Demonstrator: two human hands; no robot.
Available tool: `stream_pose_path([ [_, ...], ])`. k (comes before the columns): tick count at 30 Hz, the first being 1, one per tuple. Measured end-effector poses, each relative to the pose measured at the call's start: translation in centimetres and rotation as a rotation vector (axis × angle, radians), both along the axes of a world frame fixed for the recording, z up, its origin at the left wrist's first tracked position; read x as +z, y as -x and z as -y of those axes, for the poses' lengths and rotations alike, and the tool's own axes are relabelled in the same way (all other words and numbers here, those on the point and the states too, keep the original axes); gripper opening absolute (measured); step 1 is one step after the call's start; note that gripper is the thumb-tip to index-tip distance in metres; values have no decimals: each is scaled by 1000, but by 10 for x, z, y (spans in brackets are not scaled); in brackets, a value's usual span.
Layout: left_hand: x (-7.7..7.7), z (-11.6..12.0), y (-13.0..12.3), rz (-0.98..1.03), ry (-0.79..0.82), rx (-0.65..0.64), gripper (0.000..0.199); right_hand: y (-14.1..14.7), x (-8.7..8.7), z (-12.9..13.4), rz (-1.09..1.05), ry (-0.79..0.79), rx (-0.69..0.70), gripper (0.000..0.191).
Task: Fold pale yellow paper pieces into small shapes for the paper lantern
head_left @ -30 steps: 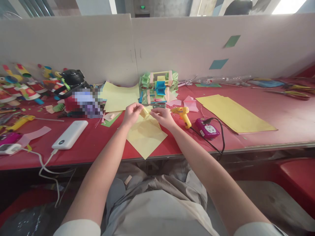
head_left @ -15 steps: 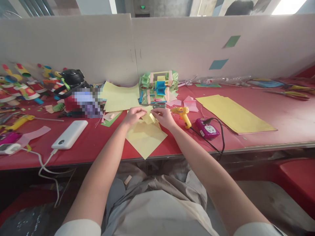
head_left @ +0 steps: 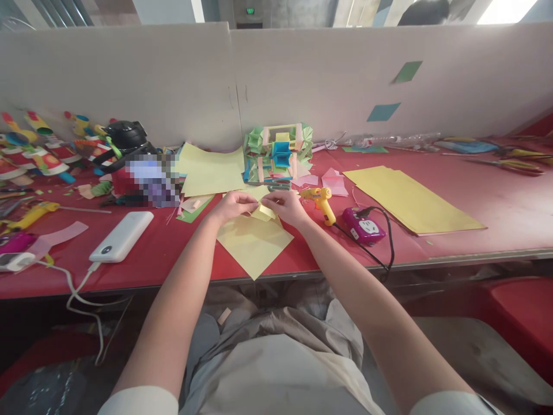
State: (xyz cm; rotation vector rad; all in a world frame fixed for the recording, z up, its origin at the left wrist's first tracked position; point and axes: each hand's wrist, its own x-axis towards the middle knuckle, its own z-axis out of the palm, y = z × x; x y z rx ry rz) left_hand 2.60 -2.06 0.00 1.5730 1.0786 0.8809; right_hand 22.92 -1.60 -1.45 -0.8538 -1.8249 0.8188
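Note:
Between my two hands is a small folded piece of yellow paper point(head_left: 264, 212). My left hand point(head_left: 235, 206) pinches its left side, fingers closed. From the other side my right hand point(head_left: 285, 206) grips it too, thumb and fingers pressed together. The fingertips of both hands almost meet, and they hide part of the folds. Beneath them a larger pale yellow sheet point(head_left: 256, 248) lies on the red table, one corner pointing toward me. Just right of my right hand stands a yellow glue gun point(head_left: 322, 202).
A purple power socket point(head_left: 364, 226) with a black cord is at the right, before stacked yellow sheets point(head_left: 415, 199). Behind my hands stands a green and blue paper model point(head_left: 281, 151). On the left are a white power bank point(head_left: 122, 236) and a black-lidded bottle point(head_left: 127, 135).
My left hand has shifted slightly right and down, closer to my right hand. The small folded paper has tilted a little lower between them.

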Motion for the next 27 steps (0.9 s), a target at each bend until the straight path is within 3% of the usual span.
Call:
stream_pose_path([
  [27,-2,-2,0,-10,-92,18,36,0,0,-1,-8,25,-2,35],
])
